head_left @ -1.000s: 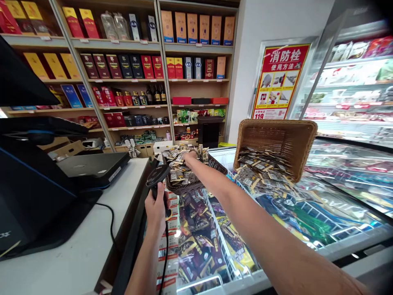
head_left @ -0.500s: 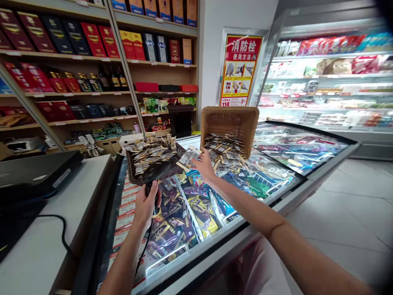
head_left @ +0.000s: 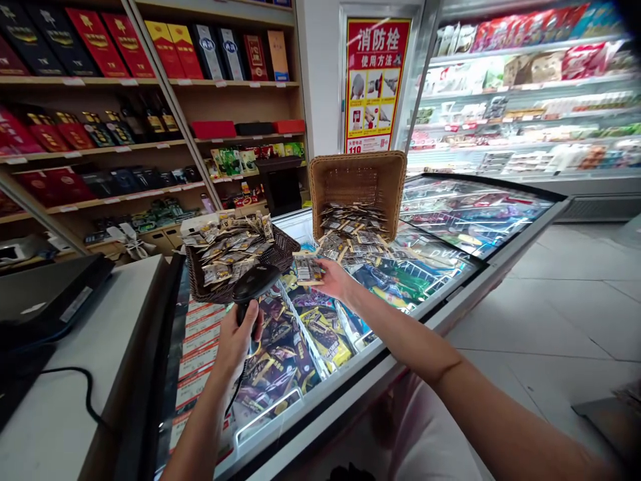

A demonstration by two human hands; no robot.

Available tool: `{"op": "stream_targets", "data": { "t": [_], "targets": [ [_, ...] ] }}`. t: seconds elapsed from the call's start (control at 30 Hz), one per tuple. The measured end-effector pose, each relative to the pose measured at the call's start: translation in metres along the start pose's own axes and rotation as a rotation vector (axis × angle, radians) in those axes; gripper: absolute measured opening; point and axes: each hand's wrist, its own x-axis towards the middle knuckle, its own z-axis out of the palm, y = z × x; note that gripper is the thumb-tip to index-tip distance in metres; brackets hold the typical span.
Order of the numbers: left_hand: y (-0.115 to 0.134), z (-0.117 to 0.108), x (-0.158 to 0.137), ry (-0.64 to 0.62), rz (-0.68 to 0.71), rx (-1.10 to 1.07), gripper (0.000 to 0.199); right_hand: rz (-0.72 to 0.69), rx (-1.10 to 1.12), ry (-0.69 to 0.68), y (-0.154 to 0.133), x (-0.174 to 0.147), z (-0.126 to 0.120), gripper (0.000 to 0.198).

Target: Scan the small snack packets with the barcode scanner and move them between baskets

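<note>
My left hand (head_left: pixel 240 334) is wrapped round the handle of a black barcode scanner (head_left: pixel 255 283), whose head points towards the right. Between the fingers of my right hand (head_left: pixel 331 276) is a small clear snack packet (head_left: pixel 306 268) with pale ends, held over the freezer glass. Behind the scanner stands a dark woven basket (head_left: pixel 285 246) heaped with similar packets (head_left: pixel 233 244). A tan wicker basket (head_left: pixel 358 160) lies tipped on its side beyond my right hand, and more packets (head_left: pixel 363 240) spill from its mouth onto the glass.
Both baskets rest on a glass-topped chest freezer (head_left: pixel 300 427) filled with wrapped frozen goods. A white counter (head_left: pixel 70 381) with a black device (head_left: pixel 55 294) runs along the left. Shelves of boxes (head_left: pixel 215 53) stand behind. Tiled floor (head_left: pixel 541 280) and a lit display fridge (head_left: pixel 521 113) lie to the right.
The packet in my right hand has turned flatter and moved slightly down, nearer the scanner. The scanner's head has risen and turned a little. The whole view has shifted downward and right.
</note>
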Motion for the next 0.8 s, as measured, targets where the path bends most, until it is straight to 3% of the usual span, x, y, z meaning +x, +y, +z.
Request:
{"op": "stream_targets", "data": {
  "t": [0.1,0.2,0.5,0.67,0.8],
  "targets": [
    [0.002,-0.001,0.0,0.009,0.008,-0.001,0.055,0.179,0.032,-0.081,-0.004,-0.006,-0.002,0.042],
    [0.007,-0.006,0.001,0.016,0.009,0.022,0.055,0.216,-0.024,-0.137,-0.007,-0.009,-0.005,0.059],
    [0.004,-0.032,0.008,-0.174,-0.048,0.173,0.055,-0.09,-0.091,0.0,-0.015,0.0,-0.013,0.036],
    [0.006,-0.029,0.006,-0.329,-0.054,0.256,0.06,-0.147,-0.063,0.026,-0.013,0.001,-0.013,0.039],
    [0.012,-0.022,0.003,-0.336,-0.052,0.259,0.058,-0.141,-0.059,0.038,-0.011,0.004,-0.013,0.039]
  ]
}}
